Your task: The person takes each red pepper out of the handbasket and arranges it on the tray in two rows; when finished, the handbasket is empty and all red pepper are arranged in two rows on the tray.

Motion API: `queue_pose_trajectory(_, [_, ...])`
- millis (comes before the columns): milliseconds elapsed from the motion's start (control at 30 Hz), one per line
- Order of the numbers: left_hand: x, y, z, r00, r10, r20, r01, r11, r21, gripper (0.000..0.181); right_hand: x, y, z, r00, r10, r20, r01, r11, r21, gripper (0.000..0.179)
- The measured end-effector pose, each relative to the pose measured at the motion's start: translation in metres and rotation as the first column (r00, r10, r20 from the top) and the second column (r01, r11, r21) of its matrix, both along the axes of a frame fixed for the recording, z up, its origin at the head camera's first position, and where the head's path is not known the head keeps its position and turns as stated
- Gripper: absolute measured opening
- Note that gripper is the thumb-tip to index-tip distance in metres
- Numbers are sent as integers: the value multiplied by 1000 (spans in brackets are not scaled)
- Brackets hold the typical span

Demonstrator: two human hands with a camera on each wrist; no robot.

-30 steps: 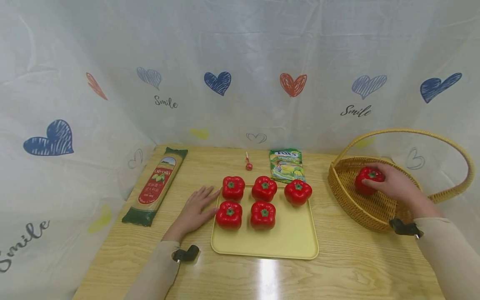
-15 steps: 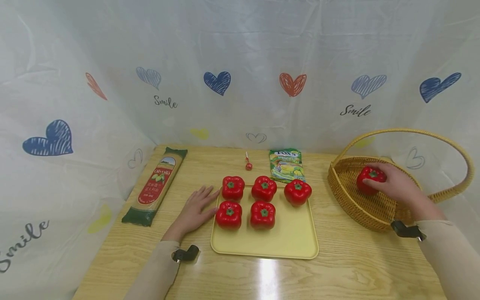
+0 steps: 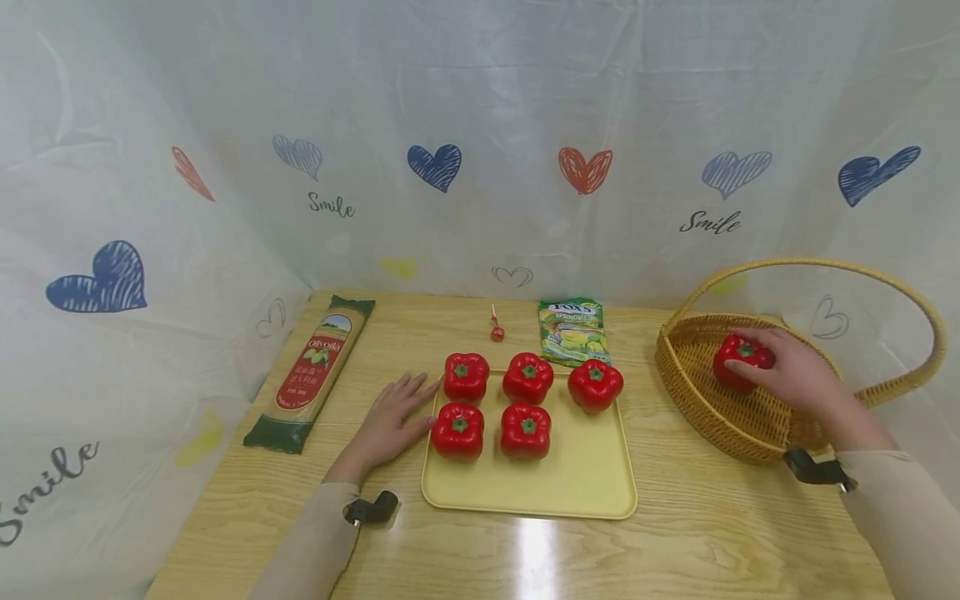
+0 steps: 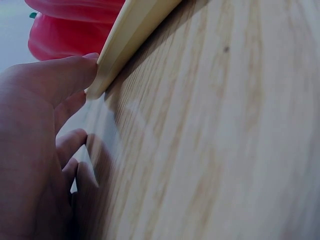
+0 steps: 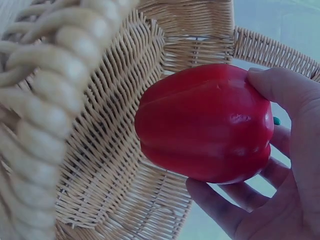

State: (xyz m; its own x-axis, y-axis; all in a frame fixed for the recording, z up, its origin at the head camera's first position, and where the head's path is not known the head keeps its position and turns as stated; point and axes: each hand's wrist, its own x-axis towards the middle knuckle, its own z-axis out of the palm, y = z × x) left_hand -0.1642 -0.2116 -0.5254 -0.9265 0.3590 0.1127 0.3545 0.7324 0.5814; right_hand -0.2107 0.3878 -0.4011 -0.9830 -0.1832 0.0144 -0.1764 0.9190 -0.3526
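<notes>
My right hand (image 3: pixel 795 368) grips a red bell pepper (image 5: pixel 205 122) inside the wicker basket (image 3: pixel 693 400) at the right, thumb on one side and fingers round the other. A green stem shows beside the palm in the right wrist view. At the left edge of the cream tray (image 3: pixel 555 492), my left hand (image 3: pixel 390 421) lies with fingers extended on the table, its thumb touching the tray rim (image 4: pixel 117 47). Several more red peppers stand on the tray, among them a front-left pepper (image 3: pixel 457 433) close to that thumb and a back-right pepper (image 3: pixel 596 386).
A pasta packet (image 3: pixel 311 375) lies at the left of the wooden table (image 3: pixel 705 533). Behind the tray are a lollipop (image 3: pixel 497 333) and a green candy bag (image 3: pixel 573 332). The basket's tall handle (image 3: pixel 817 262) arches over its right part, and a printed curtain (image 3: pixel 502 100) hangs behind.
My right hand has shifted slightly to the right within the basket, still holding the pepper. My left hand and the peppers on the tray have stayed in place.
</notes>
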Motion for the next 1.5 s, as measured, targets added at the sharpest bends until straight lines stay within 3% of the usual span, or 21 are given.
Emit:
queue_pose_trajectory(433, [0,1,1,1000,-3,-9,3,1000,-1,60,8,-1,-3,998,4,-69,-6,999,-35,63])
queue_pose_trajectory(933, [0,1,2,1000,-2,-10,2,1000,-5,60,16,-4,-3,995,-49,-90,43,997,-64,63])
queue_pose_trajectory(1500, [0,1,3,1000,-7,-8,7,1000,1,60,28,-13,1,990,-47,-135,33,994,-102,58])
